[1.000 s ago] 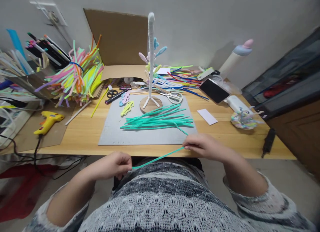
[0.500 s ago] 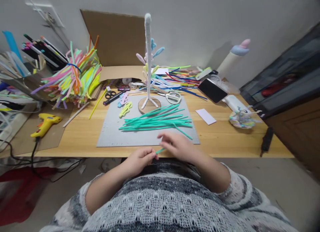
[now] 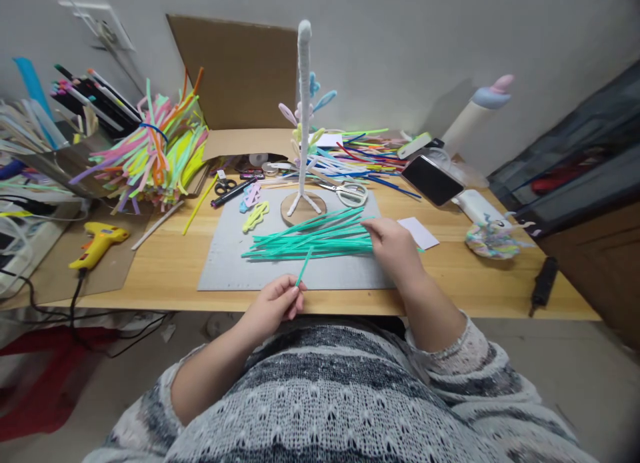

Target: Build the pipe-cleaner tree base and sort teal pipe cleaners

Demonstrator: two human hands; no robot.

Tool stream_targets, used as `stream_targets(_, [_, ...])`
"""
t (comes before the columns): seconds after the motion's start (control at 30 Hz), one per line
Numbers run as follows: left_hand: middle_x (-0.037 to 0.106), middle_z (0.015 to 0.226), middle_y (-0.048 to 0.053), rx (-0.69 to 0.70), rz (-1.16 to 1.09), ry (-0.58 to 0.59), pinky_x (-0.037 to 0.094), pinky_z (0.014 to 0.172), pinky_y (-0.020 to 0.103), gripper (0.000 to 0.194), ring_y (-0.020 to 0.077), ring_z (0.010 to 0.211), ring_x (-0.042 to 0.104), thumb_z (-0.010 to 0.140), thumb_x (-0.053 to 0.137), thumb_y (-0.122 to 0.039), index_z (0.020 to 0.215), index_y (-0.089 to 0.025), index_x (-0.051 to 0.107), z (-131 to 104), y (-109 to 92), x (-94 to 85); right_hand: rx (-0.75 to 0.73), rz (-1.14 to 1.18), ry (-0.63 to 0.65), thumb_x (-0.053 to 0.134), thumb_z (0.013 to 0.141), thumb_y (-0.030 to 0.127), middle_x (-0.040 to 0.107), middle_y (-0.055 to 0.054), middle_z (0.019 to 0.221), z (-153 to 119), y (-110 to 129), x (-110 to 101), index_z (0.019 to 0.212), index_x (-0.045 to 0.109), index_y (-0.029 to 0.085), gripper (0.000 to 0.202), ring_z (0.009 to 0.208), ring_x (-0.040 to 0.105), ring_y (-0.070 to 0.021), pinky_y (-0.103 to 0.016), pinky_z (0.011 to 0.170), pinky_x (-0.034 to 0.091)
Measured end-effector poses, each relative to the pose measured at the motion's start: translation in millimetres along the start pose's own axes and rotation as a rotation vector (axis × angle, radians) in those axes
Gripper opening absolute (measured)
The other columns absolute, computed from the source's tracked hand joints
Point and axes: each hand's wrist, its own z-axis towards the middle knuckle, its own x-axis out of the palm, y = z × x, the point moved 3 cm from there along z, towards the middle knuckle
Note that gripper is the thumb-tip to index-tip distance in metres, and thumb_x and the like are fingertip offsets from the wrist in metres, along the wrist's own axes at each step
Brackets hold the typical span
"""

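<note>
My left hand (image 3: 275, 303) is closed at the near edge of the table, pinching a green pipe cleaner (image 3: 304, 266) that points up and away. Over the right end of a pile of green pipe cleaners (image 3: 305, 242), my right hand (image 3: 397, 253) has its thumb and fingers pinched together. A green tip pokes out on the far side of that hand, so it appears to grip a pipe cleaner; the fingers hide most of it. The pile lies on a grey mat (image 3: 225, 273). Behind it, a white fuzzy stem (image 3: 303, 110) stands upright on a round wooden base (image 3: 286, 210).
Yellow bent pipe cleaner shapes (image 3: 256, 216) and scissors (image 3: 353, 194) lie near the base. On the left are a yellow glue gun (image 3: 103, 243) and a colourful pipe cleaner bundle (image 3: 155, 146). A phone (image 3: 433, 180) and white card (image 3: 420, 233) are on the right.
My right hand has moved away from the left hand, forward and right to the pile's right end. The pipe cleaner in my left hand now points upward. The view has shifted slightly.
</note>
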Motion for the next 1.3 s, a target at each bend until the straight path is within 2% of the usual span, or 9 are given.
stream_targets(0.2, [0.033,0.053,-0.009,0.086,-0.071,-0.208,0.013,0.044,0.021,0.036,0.0031,0.043,0.020,0.067,0.070,-0.041,0.084,-0.016,0.051,1,-10,-7.4,0.321,0.286,-0.124,0.053,0.080,0.033,0.064,-0.006,0.073,-11,-18,-37,0.086,0.064,0.016,0.021,0.065,0.058,-0.0177,-0.030,0.062,0.044])
stream_targets(0.27, [0.026,0.049,-0.011,0.092,-0.100,-0.191,0.010,0.043,0.021,0.039,0.0033,0.042,0.017,0.069,0.069,-0.043,0.090,-0.014,0.055,2,-13,-4.9,0.420,0.513,0.005,0.055,0.077,0.038,0.056,-0.001,0.061,-21,-7,-30,0.084,0.061,0.016,0.024,0.053,0.050,-0.0127,-0.026,0.052,0.040])
stream_targets(0.33, [0.024,0.048,-0.011,0.125,-0.128,-0.179,0.010,0.043,0.021,0.047,0.0035,0.041,0.017,0.070,0.070,-0.044,0.103,-0.013,0.057,4,-18,-0.1,0.441,0.690,0.253,0.057,0.076,0.041,0.050,0.003,0.056,-34,16,-12,0.084,0.060,0.016,0.026,0.048,0.044,-0.0094,-0.023,0.048,0.035])
stream_targets(0.43, [0.037,0.051,-0.009,0.183,-0.132,-0.193,0.017,0.044,0.020,0.059,0.0038,0.042,0.025,0.067,0.074,-0.042,0.115,-0.015,0.056,7,-23,8.1,0.392,0.802,0.529,0.058,0.075,0.041,0.046,0.004,0.054,-53,53,16,0.075,0.060,0.015,0.026,0.047,0.039,-0.0073,-0.021,0.046,0.030])
stream_targets(0.63, [0.058,0.058,0.002,0.214,-0.065,-0.274,0.020,0.043,0.022,0.037,0.0039,0.041,0.029,0.068,0.071,-0.048,0.075,-0.012,0.068,10,-15,9.3,0.453,1.027,0.729,0.058,0.076,0.044,0.040,0.009,0.046,-70,82,50,0.076,0.057,0.016,0.029,0.039,0.030,-0.0047,-0.019,0.039,0.021])
stream_targets(0.8, [0.059,0.058,0.000,0.308,-0.237,-0.361,0.018,0.040,0.020,0.034,0.0022,0.040,0.027,0.068,0.073,-0.044,0.078,-0.013,0.068,4,-9,1.5,0.535,1.268,0.726,0.061,0.074,0.048,0.037,0.011,0.044,-71,79,49,0.078,0.054,0.017,0.033,0.030,0.030,-0.0035,-0.018,0.032,0.022])
stream_targets(0.93, [0.056,0.055,-0.001,0.358,-0.376,-0.412,0.015,0.039,0.018,0.030,0.0011,0.039,0.027,0.067,0.076,-0.040,0.077,-0.013,0.068,1,-13,-2.8,0.507,1.227,0.698,0.061,0.077,0.047,0.043,0.009,0.045,-72,70,42,0.078,0.053,0.016,0.031,0.033,0.038,-0.0046,-0.017,0.035,0.024])
stream_targets(1.1, [0.057,0.053,-0.001,0.410,-0.448,-0.497,0.016,0.037,0.016,0.030,0.0002,0.036,0.027,0.061,0.080,-0.038,0.073,-0.013,0.068,1,-20,-10.7,0.439,1.056,0.658,0.057,0.078,0.044,0.042,0.008,0.051,-72,58,31,0.076,0.053,0.017,0.027,0.037,0.036,-0.0050,-0.019,0.039,0.024])
stream_targets(1.3, [0.055,0.051,-0.002,0.470,-0.491,-0.611,0.017,0.033,0.014,0.032,-0.0001,0.033,0.026,0.059,0.082,-0.035,0.072,-0.012,0.065,1,-30,-33.2,0.153,0.613,0.528,0.050,0.084,0.032,0.054,0.001,0.065,-63,41,12,0.070,0.055,0.018,0.020,0.065,0.050,-0.0127,-0.024,0.062,0.038])
